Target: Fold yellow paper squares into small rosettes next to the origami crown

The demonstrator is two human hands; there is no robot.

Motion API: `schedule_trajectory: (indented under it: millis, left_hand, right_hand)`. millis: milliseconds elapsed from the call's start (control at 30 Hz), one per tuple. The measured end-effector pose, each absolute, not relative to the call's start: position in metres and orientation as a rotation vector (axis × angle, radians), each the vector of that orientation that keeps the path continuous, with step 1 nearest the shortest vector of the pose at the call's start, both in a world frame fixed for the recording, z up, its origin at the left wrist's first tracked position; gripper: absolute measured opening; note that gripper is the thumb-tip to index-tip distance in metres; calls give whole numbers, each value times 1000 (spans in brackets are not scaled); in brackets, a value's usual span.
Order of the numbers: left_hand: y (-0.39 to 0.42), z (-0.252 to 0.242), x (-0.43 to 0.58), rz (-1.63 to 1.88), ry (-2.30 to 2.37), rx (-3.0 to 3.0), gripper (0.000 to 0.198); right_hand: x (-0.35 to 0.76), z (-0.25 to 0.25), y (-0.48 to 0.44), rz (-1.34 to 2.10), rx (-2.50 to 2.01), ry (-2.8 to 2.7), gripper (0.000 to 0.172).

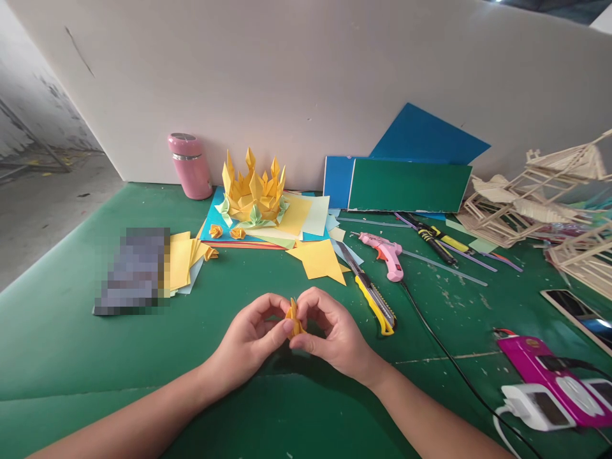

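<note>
Between my two hands is a small folded piece of yellow paper (293, 317), held above the green table. My left hand (255, 328) pinches it from the left with thumb and forefinger. From the right, my right hand (329, 328) grips its other side the same way; part of the paper is hidden by the fingers. Beyond them stands a yellow folded-paper crown (253, 191) with pale green paper leaves (255, 215) at its base. Small yellow paper roses (238, 233) lie in front of it, and another folded yellow piece (211, 254) rests on the loose sheets.
Yellow sheets (179, 264) lie left, beside a blurred dark object (136, 268); a pink flask (192, 169) stands behind. Rightward are a yellow utility knife (373, 303), a pink glue gun (389, 255) with its cord, a magenta power strip (549, 376), a phone (583, 319) and a stick model (516, 197).
</note>
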State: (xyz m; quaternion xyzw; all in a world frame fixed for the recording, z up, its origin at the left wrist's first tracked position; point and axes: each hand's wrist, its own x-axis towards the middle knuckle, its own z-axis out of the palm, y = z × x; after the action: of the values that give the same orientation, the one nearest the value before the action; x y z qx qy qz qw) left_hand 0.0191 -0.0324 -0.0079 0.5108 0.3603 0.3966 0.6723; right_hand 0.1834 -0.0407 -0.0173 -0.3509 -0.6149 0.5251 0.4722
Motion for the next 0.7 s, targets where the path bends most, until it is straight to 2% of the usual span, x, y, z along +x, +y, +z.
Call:
schedule_trajectory:
  millis: [300, 500, 700]
  left_hand:
    - [-31, -8, 20, 924, 860, 1236, 25]
    - [-31, -10, 21, 1016, 1030, 1365, 17]
    - [-31, -14, 20, 1022, 1088, 1372, 16]
  right_hand:
    - [184, -17, -40, 1301, -877, -1487, 23]
    - [183, -17, -40, 1065, -995, -1554, 3]
    - [181, -19, -40, 967, -1040, -1567, 5]
